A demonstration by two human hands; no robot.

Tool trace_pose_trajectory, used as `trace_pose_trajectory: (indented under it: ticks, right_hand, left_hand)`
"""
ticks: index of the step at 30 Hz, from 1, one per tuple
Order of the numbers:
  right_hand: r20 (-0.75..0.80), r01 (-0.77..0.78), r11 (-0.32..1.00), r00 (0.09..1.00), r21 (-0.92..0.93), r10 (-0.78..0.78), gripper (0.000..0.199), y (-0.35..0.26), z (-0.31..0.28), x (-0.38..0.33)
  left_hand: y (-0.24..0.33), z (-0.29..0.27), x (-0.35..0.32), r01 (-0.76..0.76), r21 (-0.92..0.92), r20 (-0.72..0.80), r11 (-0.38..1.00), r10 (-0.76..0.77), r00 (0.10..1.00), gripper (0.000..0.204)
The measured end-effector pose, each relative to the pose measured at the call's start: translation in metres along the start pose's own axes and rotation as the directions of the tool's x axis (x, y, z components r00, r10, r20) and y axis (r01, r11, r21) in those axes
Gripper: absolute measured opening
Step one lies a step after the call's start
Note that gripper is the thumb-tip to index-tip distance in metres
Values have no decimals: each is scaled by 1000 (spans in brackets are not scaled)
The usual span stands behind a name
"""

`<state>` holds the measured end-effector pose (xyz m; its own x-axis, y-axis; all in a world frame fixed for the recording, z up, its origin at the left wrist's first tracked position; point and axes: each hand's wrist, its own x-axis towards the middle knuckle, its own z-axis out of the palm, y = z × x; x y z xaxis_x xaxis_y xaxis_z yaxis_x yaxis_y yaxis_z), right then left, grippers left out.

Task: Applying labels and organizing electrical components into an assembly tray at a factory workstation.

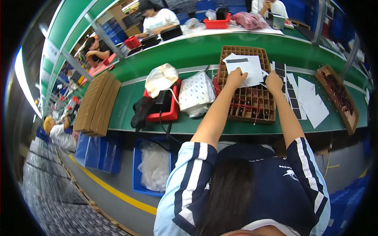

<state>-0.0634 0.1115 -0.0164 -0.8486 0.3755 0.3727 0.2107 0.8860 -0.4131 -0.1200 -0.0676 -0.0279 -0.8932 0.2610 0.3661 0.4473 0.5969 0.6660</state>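
My left hand (237, 78) pinches the lower edge of a white sheet (247, 67) with dark strips printed near its top. Beneath the sheet lies a cardboard divider tray (262, 50) with many square cells. Red wires (246, 108) and small dark parts sit in its nearer cells. At the tray's right side my right hand (274, 82) is closed, its fingers pressed together. A small white piece (264, 73) shows beside its fingertips, but what the hand grips is too small to tell. Sheets with black bands (293, 96) lie just right of that hand.
Blank white papers (315, 108) lie farther right, beside a cardboard tray of dark parts (338, 92). Left of the divider tray are a patterned plastic bag (195, 93) and a red bin (172, 112). Brown cartons (96, 104) stand at the bench's left end. People work beyond the green partition.
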Motion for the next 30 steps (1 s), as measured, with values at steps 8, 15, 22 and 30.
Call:
trace_pose_trajectory:
  ticks: [8,15,22,30]
  right_hand:
    - [-20,-35,999,999,-12,34,18,9,1,-5]
    - [65,-7,1000,998,-19,8,19,8,-4,2]
    - [154,112,991,980,77,-123,17,20,-1,16]
    - [145,249,785,908,567,-393,20,-8,-46,16]
  left_hand:
    - [7,7,-10,20,137,52,990,-28,998,41]
    - [-4,-1,3,-26,113,132,993,11,991,56]
    - [-10,-20,9,9,-201,103,979,12,995,47]
    - [40,-68,28,245,-777,172,580,-179,969,34]
